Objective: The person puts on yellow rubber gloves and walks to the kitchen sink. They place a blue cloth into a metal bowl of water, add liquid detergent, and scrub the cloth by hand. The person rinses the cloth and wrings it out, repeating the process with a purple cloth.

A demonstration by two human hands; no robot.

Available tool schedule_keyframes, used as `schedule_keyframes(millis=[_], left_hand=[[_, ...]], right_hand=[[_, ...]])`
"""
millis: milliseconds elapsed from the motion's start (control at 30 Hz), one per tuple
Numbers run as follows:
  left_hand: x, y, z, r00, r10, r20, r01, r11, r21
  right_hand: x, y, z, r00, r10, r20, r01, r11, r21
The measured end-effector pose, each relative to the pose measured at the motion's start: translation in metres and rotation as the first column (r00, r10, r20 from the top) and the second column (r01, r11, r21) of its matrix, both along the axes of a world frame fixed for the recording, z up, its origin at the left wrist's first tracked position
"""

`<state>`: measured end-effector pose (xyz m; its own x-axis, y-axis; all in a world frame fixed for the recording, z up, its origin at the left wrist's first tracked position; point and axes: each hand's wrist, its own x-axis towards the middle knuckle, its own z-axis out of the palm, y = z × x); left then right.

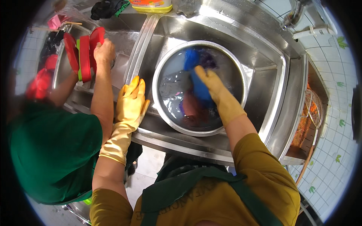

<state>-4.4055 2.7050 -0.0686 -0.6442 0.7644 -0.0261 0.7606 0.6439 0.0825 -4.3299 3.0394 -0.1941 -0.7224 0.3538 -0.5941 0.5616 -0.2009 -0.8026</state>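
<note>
A large round metal basin [156, 82] of dark, cloudy water stands in the steel sink [261, 93]. Blue cloth-like material [199, 89] and a reddish, blurred item [192, 106] lie in the water, with something dark purple near the far side. My right hand [210, 82], in a yellow rubber glove, reaches over the basin at the blue material; whether it grips it is unclear. Wearing a matching glove, my left hand [131, 99] rests palm down near the sink divider, left of the basin, its fingers slightly apart and holding nothing.
At the left sink a co-worker in green [56, 149] holds red and green plastic items [84, 59]. A yellow-based container [151, 6] and a dark cloth [107, 9] lie along the back ledge. A faucet [294, 14] is at upper right; a long-handled mesh strainer [315, 110] rests at right.
</note>
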Motion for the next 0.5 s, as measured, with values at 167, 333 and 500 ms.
schedule_keyframes(millis=[167, 333, 500], left_hand=[[0.010, -0.001, -0.003, 0.997, 0.069, -0.016, -0.070, 0.996, -0.058], [0.007, -0.001, -0.005, 0.997, 0.073, 0.029, -0.072, 0.997, -0.017], [0.005, 0.006, -0.003, 0.999, 0.053, -0.003, -0.053, 0.999, 0.008]], right_hand=[[0.047, -0.055, 0.090, 0.587, 0.810, -0.004, -0.416, 0.306, 0.856], [-0.003, -0.066, 0.042, 0.169, 0.733, 0.659, -0.837, -0.247, 0.488], [-0.061, -0.019, 0.003, 0.711, 0.487, 0.508, -0.703, 0.471, 0.533]])
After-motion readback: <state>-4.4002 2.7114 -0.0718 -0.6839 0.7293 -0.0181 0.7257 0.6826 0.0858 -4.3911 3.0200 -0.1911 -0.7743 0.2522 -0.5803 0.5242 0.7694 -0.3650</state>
